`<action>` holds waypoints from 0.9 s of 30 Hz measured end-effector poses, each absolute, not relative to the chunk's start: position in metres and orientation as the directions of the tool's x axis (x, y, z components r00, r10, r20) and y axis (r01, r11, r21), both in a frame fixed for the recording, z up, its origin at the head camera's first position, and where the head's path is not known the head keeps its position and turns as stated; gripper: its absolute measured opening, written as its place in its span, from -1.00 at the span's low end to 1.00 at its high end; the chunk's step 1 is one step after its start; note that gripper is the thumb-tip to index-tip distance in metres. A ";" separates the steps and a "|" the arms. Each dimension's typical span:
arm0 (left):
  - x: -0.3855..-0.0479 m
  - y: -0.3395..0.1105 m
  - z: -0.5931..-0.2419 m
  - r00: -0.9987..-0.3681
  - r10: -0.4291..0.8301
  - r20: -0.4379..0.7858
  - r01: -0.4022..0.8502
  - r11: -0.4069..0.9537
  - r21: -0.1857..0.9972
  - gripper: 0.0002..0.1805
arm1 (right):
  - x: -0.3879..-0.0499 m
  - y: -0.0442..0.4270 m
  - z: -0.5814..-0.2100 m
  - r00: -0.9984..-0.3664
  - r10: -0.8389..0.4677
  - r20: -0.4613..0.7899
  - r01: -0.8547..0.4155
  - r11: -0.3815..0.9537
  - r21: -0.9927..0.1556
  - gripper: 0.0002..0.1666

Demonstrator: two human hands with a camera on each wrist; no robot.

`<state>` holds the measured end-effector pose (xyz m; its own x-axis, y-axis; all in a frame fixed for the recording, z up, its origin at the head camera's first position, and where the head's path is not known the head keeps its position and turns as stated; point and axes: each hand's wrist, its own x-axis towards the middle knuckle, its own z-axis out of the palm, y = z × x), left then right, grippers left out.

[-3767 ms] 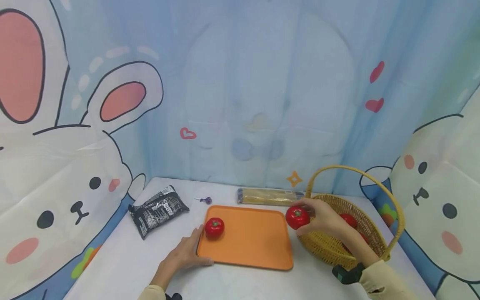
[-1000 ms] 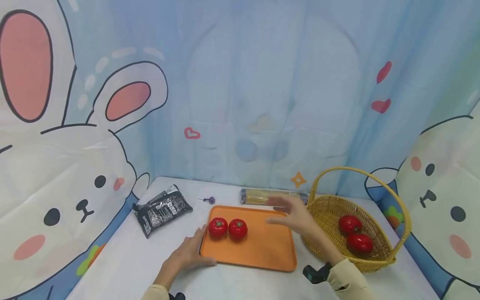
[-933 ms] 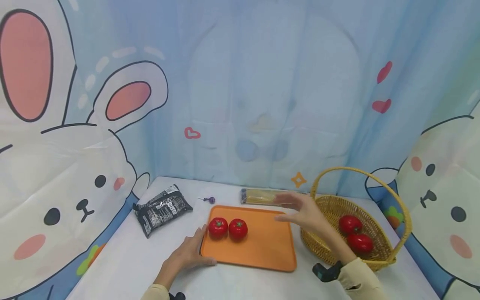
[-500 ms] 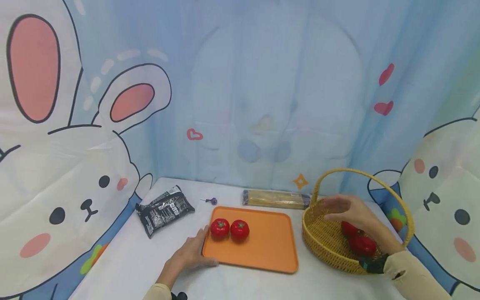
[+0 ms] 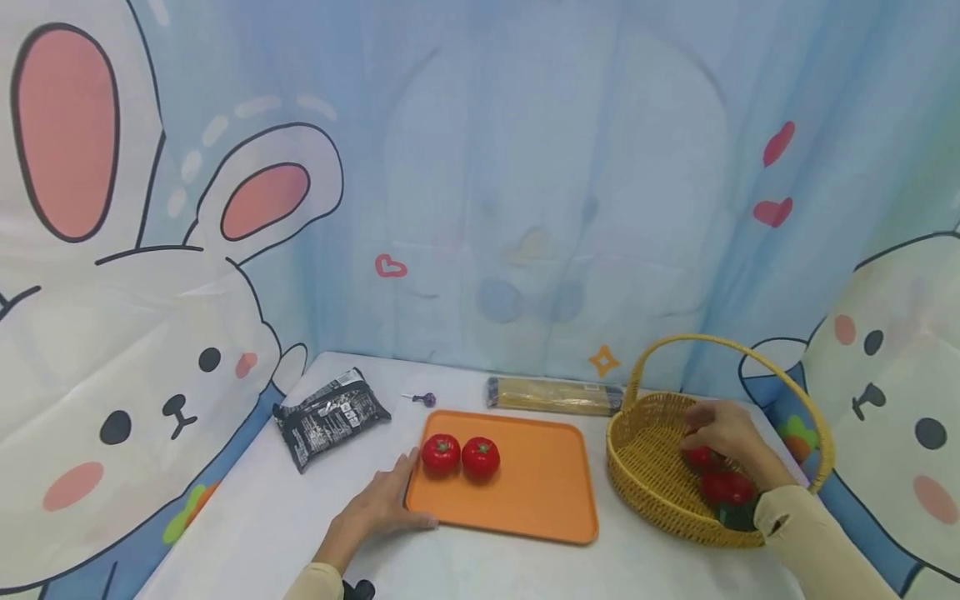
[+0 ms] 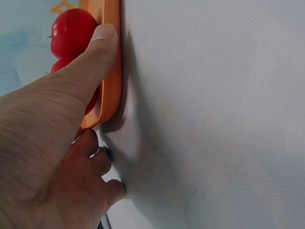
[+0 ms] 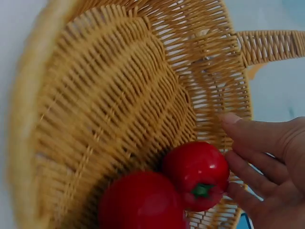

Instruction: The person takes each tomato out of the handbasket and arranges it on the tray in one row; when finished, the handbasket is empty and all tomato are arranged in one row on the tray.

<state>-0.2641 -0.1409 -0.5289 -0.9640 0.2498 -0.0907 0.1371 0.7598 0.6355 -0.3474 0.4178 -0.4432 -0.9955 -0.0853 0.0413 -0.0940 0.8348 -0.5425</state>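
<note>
My left hand (image 5: 385, 502) rests at the near-left corner of an orange tray (image 5: 540, 483). In the left wrist view its straight thumb (image 6: 97, 50) lies against the tray's rim, with the other fingers low by the corner. Two red tomatoes sit side by side on the tray, a left tomato (image 5: 441, 455) and a right tomato (image 5: 481, 459). My right hand (image 5: 726, 429) is inside a yellow wicker basket (image 5: 645, 496). Its fingertips reach the side of a red tomato (image 7: 198, 167) with a green stem; the thumb is apart from it. Another tomato (image 7: 140, 202) lies beside that one.
A black packet (image 5: 330, 419) lies left of the tray. Behind the tray are a small purple-headed item (image 5: 428, 400) and a clear pack of yellow sticks (image 5: 555, 397). The basket's tall handle (image 5: 738, 346) arches over it. A printed curtain (image 5: 480, 183) hangs behind the table.
A second tomato was set on the tray and released. My right hand then moved rightward from above the tray into the basket, down to a tomato. My left hand stayed at the tray.
</note>
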 end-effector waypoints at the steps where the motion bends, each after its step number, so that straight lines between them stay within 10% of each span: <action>1: -0.264 -0.141 -0.529 -0.963 0.253 -0.089 0.141 0.760 0.635 0.35 | -0.349 0.417 -0.444 -0.997 -0.075 0.033 -0.080 0.821 -0.566 -0.22; 27: -0.264 -0.142 -0.529 -0.963 0.251 -0.097 0.134 0.762 0.633 0.34 | -0.353 0.429 -0.473 -0.972 0.183 0.150 0.050 0.778 -0.627 -0.36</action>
<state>-0.2637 -0.1416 -0.5292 -0.9632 0.2505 -0.0970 0.1344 0.7621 0.6334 -0.3528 0.4293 -0.4733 -0.9716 0.1830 0.1498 0.0498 0.7776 -0.6268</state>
